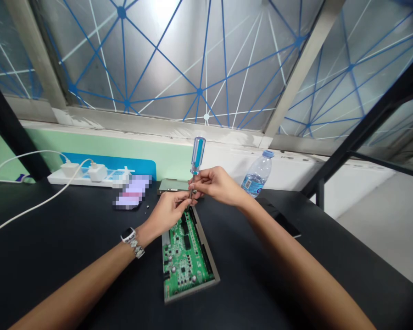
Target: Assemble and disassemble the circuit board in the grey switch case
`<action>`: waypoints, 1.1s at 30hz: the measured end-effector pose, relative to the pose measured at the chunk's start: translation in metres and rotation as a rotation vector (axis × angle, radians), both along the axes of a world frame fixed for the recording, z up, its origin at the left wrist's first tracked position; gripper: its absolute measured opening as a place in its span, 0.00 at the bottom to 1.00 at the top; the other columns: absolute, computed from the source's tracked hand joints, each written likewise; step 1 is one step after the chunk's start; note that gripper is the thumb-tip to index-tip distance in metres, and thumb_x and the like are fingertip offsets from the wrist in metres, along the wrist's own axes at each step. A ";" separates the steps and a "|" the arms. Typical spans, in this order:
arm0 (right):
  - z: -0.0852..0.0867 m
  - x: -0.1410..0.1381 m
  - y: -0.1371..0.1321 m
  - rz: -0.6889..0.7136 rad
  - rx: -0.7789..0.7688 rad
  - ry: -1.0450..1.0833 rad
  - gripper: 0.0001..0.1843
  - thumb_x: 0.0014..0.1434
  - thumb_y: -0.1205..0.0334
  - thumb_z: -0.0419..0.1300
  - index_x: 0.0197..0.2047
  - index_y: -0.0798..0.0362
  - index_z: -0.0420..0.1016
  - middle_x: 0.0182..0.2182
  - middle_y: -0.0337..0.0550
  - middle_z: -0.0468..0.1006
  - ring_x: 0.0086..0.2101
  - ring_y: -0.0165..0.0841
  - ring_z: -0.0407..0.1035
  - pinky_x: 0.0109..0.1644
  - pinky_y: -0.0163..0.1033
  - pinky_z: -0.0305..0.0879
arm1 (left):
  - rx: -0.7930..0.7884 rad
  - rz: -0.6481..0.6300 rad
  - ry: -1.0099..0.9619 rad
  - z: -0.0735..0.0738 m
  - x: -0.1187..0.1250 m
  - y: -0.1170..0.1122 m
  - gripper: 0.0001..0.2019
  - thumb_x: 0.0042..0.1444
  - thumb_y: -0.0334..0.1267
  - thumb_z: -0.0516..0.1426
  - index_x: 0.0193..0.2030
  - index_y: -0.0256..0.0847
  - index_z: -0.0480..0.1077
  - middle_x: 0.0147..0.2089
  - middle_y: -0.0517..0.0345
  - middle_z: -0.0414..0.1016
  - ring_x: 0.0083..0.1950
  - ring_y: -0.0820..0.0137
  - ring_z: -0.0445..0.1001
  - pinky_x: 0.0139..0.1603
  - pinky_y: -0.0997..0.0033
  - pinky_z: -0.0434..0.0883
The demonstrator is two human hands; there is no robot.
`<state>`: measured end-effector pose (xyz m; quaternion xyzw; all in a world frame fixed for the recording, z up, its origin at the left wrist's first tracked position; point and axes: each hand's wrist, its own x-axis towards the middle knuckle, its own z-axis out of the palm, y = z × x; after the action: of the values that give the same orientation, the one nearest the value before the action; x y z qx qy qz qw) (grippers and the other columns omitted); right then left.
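Screwdriver (198,153) stands nearly upright at the twelve o'clock end of the board (184,261), handle leaning toward one, the board lying on the desk (244,293). The right hand (220,183) pinches the shaft just under the handle; the left hand (167,211) is closed around it lower down. I'd keep the shaft square to the board, steady it with the left fingers and turn gently. Farther out: power strip (84,178) at ten, bottle (259,172) between one and two. Left fingers hide the tip, so what it meets can't be told; bits (147,207) at eleven are too small to name.
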<state>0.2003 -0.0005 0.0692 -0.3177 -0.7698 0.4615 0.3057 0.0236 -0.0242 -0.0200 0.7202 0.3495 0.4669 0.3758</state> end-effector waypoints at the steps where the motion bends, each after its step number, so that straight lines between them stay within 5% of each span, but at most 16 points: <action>1: -0.002 0.000 0.001 -0.013 0.018 0.005 0.12 0.54 0.56 0.67 0.30 0.57 0.74 0.24 0.42 0.78 0.26 0.33 0.76 0.33 0.38 0.72 | 0.003 -0.020 0.004 0.001 -0.001 0.001 0.12 0.64 0.38 0.54 0.47 0.38 0.77 0.44 0.51 0.82 0.48 0.59 0.80 0.51 0.61 0.75; 6: -0.010 -0.003 0.002 -0.094 0.089 0.020 0.15 0.53 0.54 0.68 0.28 0.55 0.70 0.22 0.40 0.76 0.25 0.33 0.75 0.29 0.36 0.70 | 0.023 -0.033 0.034 0.003 -0.001 0.000 0.11 0.63 0.36 0.54 0.47 0.37 0.75 0.46 0.50 0.81 0.49 0.62 0.80 0.53 0.62 0.75; 13: -0.012 -0.011 -0.001 -0.203 0.190 0.006 0.11 0.53 0.60 0.66 0.28 0.55 0.70 0.22 0.39 0.76 0.24 0.31 0.73 0.27 0.34 0.68 | 0.060 0.202 -0.015 0.004 0.006 -0.006 0.07 0.57 0.39 0.61 0.35 0.37 0.75 0.34 0.55 0.80 0.37 0.65 0.79 0.39 0.69 0.75; 20: -0.001 -0.004 -0.003 -0.045 0.049 -0.016 0.12 0.57 0.56 0.64 0.34 0.58 0.76 0.26 0.43 0.79 0.26 0.32 0.75 0.30 0.36 0.71 | 0.051 0.092 0.036 0.006 0.002 -0.006 0.11 0.63 0.41 0.57 0.38 0.36 0.78 0.36 0.54 0.81 0.40 0.62 0.79 0.39 0.69 0.72; 28: -0.010 -0.007 -0.001 -0.167 0.105 0.038 0.16 0.52 0.51 0.68 0.28 0.55 0.71 0.22 0.40 0.77 0.23 0.32 0.74 0.28 0.36 0.70 | -0.023 -0.072 -0.020 0.003 0.000 0.001 0.12 0.64 0.38 0.54 0.47 0.36 0.76 0.45 0.50 0.82 0.48 0.60 0.80 0.52 0.62 0.74; 33: -0.003 -0.004 -0.004 -0.079 0.071 -0.003 0.15 0.54 0.55 0.67 0.37 0.58 0.75 0.27 0.42 0.79 0.26 0.30 0.74 0.32 0.36 0.71 | -0.019 -0.063 0.013 0.004 -0.001 0.001 0.12 0.64 0.37 0.54 0.45 0.35 0.76 0.45 0.47 0.82 0.49 0.60 0.80 0.55 0.59 0.74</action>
<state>0.1960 -0.0047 0.0662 -0.3376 -0.7732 0.4207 0.3336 0.0226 -0.0237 -0.0156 0.7303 0.3335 0.4468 0.3946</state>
